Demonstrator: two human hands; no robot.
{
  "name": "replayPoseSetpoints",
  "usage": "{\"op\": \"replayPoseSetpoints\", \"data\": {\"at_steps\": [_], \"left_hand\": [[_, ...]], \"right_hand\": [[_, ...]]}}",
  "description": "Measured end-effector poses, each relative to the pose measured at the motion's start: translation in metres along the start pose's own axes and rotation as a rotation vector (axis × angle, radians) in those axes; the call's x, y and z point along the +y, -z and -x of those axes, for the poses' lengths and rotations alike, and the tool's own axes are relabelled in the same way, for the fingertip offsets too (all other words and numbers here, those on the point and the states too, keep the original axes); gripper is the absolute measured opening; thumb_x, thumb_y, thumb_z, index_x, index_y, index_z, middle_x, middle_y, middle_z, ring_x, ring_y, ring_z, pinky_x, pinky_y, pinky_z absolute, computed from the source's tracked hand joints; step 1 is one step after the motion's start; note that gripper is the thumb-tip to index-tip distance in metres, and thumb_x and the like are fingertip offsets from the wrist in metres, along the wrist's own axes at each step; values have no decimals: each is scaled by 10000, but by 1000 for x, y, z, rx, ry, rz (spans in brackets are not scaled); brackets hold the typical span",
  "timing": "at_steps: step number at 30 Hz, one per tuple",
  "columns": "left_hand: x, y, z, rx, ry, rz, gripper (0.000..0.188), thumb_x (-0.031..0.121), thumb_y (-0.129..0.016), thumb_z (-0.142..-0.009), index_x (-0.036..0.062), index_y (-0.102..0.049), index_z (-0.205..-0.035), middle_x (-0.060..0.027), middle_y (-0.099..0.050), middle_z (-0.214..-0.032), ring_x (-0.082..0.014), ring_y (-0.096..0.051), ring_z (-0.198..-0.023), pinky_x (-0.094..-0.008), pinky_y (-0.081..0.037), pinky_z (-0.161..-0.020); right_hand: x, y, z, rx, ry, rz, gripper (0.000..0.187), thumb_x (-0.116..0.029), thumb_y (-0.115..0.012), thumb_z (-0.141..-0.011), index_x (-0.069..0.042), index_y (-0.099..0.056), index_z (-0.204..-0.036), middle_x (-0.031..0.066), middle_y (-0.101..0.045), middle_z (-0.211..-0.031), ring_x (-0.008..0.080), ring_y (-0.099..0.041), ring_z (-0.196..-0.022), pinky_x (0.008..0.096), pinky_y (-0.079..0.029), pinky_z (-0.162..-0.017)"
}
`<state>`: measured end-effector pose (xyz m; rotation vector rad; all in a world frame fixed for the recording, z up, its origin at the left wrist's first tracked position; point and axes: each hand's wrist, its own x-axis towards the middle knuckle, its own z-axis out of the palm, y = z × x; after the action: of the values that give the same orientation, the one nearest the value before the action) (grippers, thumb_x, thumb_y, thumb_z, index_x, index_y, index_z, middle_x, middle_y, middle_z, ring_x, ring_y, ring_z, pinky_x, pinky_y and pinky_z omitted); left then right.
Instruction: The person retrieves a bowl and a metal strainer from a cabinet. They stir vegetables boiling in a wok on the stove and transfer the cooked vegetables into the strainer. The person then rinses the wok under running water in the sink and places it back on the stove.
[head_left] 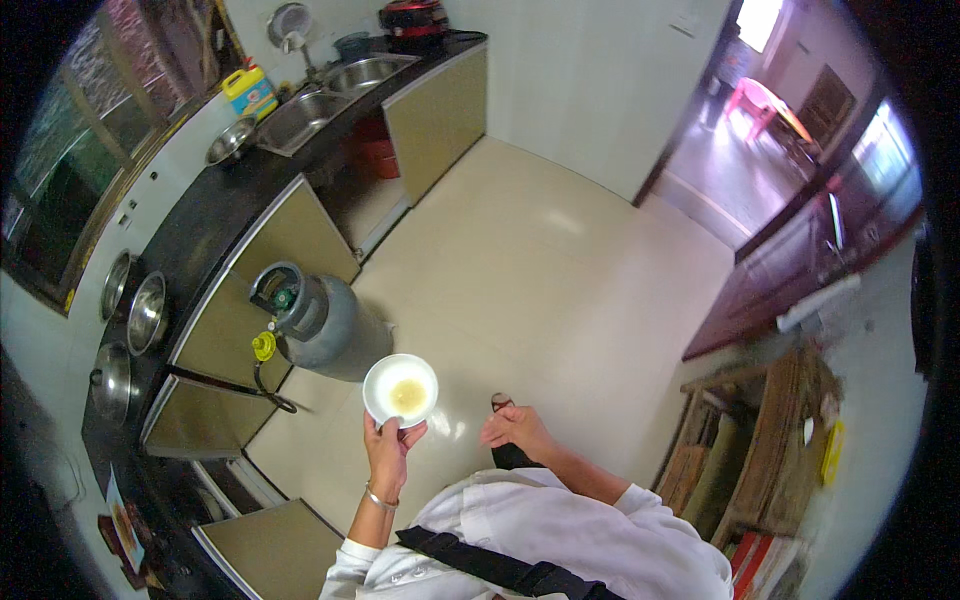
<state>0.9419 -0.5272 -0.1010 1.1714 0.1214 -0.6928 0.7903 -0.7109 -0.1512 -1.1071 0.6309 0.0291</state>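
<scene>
In my left hand (388,440) is a small white bowl (376,405), its rim pinched between thumb and fingers. A pale yellow substance (408,396) covers the middle of the bowl's bottom; I cannot tell what it is. My right hand (518,432) hangs in front of my body to the right of the bowl, fingers stretched out toward the left, with nothing visible in it. Just beyond the bowl, to the left, a grey gas cylinder (345,335) stands on the floor, with a yellow regulator (263,346) and a black hose.
Along the left runs a dark counter (195,225) with metal bowls (147,313), a yellow jug (248,92) and a double sink (305,118). Several cabinet doors stand open below. At right are a wooden rack (750,440) and a doorway with a pink chair (752,105) beyond.
</scene>
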Motion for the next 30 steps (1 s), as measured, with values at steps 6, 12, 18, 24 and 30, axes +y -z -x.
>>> {"op": "replayPoseSetpoints", "data": {"at_steps": [6,12,18,24,30], "left_hand": [[27,-87,-75,-19,-7,16,503,-10,-389,-830,67,-234,-1302,-202,-521,-1087,-288,-640,-789,-351,-578,-678],[56,-141,-138,-41,36,-26,465,6,-391,-845,64,-270,-1290,-195,-537,-1074,-287,-640,-795,-377,-573,-704],[95,-158,-218,-62,83,-42,490,21,-410,-860,73,-249,-1320,-187,-527,-1098,-290,-634,-831,-361,-575,-694],[157,-152,-324,-141,76,-18,488,42,-431,-877,71,-251,-1329,-190,-554,-1073,-260,-635,-837,-345,-569,-698],[241,-137,-420,-268,-18,72,546,233,-430,-926,118,-163,-1388,-193,-499,-1150,-252,-634,-838,-350,-557,-726]], "right_hand": [[-105,51,-86,-6,60,87,281,-236,-519,-888,33,-598,-908,104,-632,-831,164,-620,-756,272,-506,-653],[-177,67,-175,-126,137,76,359,-251,-514,-895,43,-533,-1101,111,-604,-972,172,-602,-838,297,-513,-717],[-238,44,-271,-326,28,-66,398,-250,-492,-903,57,-481,-1156,125,-564,-1066,208,-580,-924,322,-509,-778],[-286,18,-377,-369,18,-109,337,-187,-477,-883,73,-500,-1096,161,-566,-1063,260,-581,-945,372,-496,-806],[-387,-40,-459,-376,143,162,358,-202,-508,-836,50,-512,-1089,138,-589,-1015,241,-586,-927,365,-486,-801]]}}
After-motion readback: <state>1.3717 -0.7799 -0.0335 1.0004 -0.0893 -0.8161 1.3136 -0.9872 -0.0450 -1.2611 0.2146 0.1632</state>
